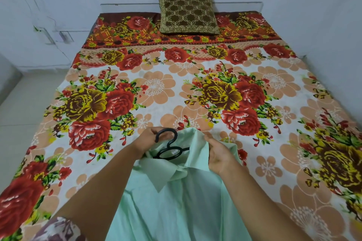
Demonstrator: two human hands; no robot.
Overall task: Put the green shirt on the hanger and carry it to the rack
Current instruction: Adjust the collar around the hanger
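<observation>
The pale green shirt (176,201) hangs in front of me over the near edge of the bed, collar up. A black plastic hanger (168,147) sits inside its neck opening, with the hook sticking out above the collar. My left hand (148,141) holds the shirt's left collar side, its fingers curled by the hook. My right hand (217,154) grips the fabric at the right shoulder. Most of the hanger's arms are hidden inside the shirt.
The bed (195,88) with a floral sheet fills the view. A brown patterned cushion (188,14) leans at the headboard against the white wall. Pale floor (17,115) runs along the bed's left side. No rack is in view.
</observation>
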